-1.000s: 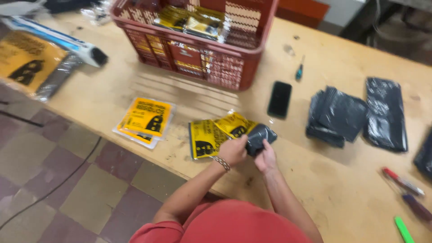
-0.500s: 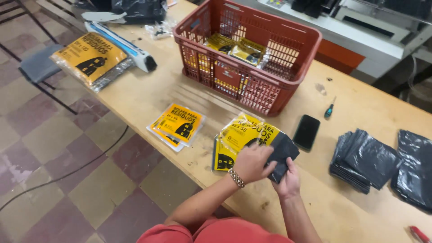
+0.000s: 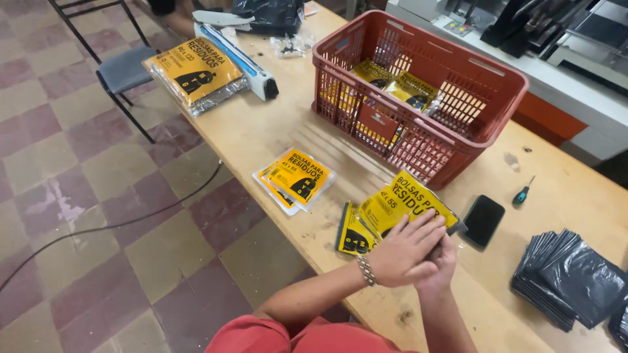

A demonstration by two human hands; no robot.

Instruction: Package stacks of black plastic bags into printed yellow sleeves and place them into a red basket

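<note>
Centrally, your left hand (image 3: 409, 252) is lying flat, fingers extended, pressing down over your right hand (image 3: 439, 265), which is sitting beneath it; whether the right hand is clasping anything you cannot tell, since the left is covering it. Both hands are resting on the near end of the yellow packet (image 3: 409, 202), whose long axis is running away from you toward the red basket (image 3: 418, 140). A second yellow packet (image 3: 353, 234) is lying just to the left, touching. The black phone (image 3: 483, 221) is lying just right of the hands.
</note>
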